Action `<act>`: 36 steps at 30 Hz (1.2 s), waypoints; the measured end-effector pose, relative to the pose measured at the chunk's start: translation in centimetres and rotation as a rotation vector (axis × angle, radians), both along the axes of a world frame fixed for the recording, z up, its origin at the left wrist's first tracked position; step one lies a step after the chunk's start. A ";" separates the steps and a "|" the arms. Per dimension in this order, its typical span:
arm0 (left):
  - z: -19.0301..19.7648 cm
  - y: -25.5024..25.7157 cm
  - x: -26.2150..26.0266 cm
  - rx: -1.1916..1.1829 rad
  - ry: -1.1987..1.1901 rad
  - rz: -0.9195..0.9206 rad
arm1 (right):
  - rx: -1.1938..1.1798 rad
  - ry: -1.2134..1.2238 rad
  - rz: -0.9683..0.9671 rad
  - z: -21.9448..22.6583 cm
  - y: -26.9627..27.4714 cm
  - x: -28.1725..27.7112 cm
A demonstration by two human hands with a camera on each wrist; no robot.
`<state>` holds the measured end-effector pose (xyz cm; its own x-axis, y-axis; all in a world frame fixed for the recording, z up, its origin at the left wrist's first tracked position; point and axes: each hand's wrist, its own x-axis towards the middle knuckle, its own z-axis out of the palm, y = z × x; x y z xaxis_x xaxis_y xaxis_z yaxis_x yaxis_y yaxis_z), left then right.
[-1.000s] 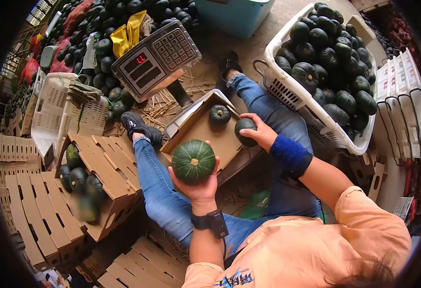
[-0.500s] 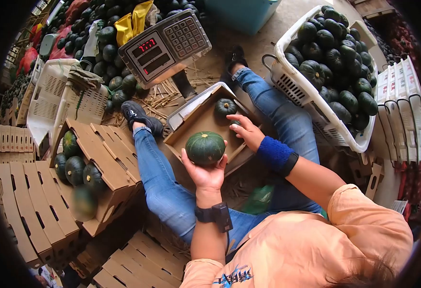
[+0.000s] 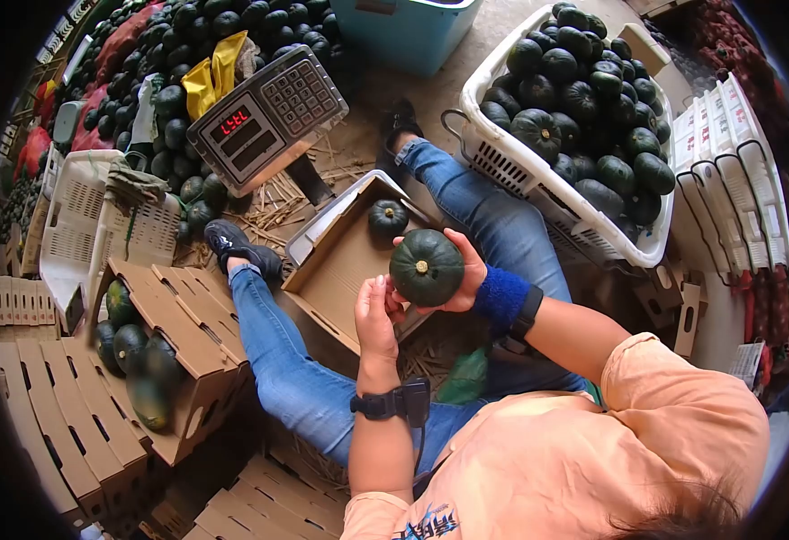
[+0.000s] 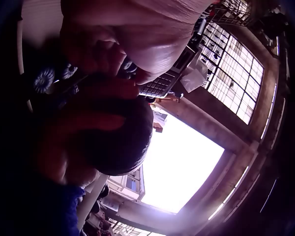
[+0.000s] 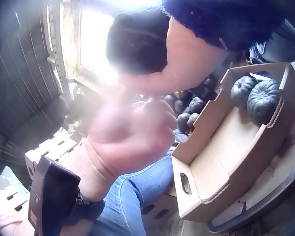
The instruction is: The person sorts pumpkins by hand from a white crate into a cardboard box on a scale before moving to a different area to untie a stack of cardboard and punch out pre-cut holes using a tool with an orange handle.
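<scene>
My right hand (image 3: pixel 472 279) grips a round dark-green pumpkin (image 3: pixel 427 268) from its right side, stem facing up. In the left wrist view the pumpkin (image 4: pixel 132 142) is a dark shape with the right hand's fingers wrapped over it. My left hand (image 3: pixel 377 322) is right at the pumpkin's lower left, its fingers curled; the right wrist view shows this left hand (image 5: pixel 132 132) as a loose fist. Beyond the hands lies a shallow cardboard box (image 3: pixel 331 279) with a small pumpkin (image 3: pixel 387 219) at its far end. Two pumpkins (image 5: pixel 263 101) show there in the right wrist view.
A scale display (image 3: pixel 268 121) with red digits stands past the box. At the right is a white crate (image 3: pixel 484 148) heaped with pumpkins. On the left, a tilted carton (image 3: pixel 183 315) holds several pumpkins beside stacked cartons (image 3: pixel 52 405). A blue tub (image 3: pixel 412 36) stands behind.
The right hand set a small pumpkin into the box and let go. The larger pumpkin passed from the left hand to the right hand. The left hand's fingers have curled beside it.
</scene>
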<state>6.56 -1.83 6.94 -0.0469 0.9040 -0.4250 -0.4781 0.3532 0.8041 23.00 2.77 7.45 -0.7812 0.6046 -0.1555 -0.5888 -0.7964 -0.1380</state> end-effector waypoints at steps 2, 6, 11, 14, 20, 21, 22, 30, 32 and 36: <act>-0.2 -0.2 0.2 -0.062 -0.027 0.045 | -0.013 0.003 0.004 0.1 -0.1 0.0; -1.8 -0.2 -1.2 -0.087 0.042 0.275 | -0.256 -0.479 0.065 -0.5 -1.8 0.1; -1.4 0.0 -3.2 -0.150 0.002 0.402 | -0.361 -0.785 0.086 2.2 -1.0 0.6; -2.3 -0.1 -2.6 -0.143 0.026 0.322 | 0.100 -0.157 -0.356 11.9 6.0 -3.7; -5.0 0.9 -1.4 -0.139 0.000 0.177 | 1.457 -0.526 -0.375 19.1 1.8 -6.7; -4.7 0.8 -1.8 -0.120 0.009 0.192 | 1.547 -0.550 -0.375 18.0 1.2 -5.4; -4.2 0.6 -2.3 -0.106 0.022 0.220 | 1.541 -0.675 -0.533 17.2 0.9 -3.1; -3.0 0.3 -2.0 -0.200 0.098 0.151 | 0.989 -2.933 -0.022 12.3 1.5 33.0; -3.1 0.4 -1.4 -0.204 0.093 0.135 | 1.023 -2.682 -0.224 12.0 0.7 38.5; -2.4 0.5 -0.3 -0.183 0.009 0.076 | 0.315 -1.704 -0.727 14.0 -0.2 37.7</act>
<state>6.31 -1.35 4.56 -0.1163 0.8056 -0.5809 -0.5018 0.4571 0.7344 60.74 2.58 21.49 0.4591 0.8609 -0.2193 0.1524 -0.3195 -0.9352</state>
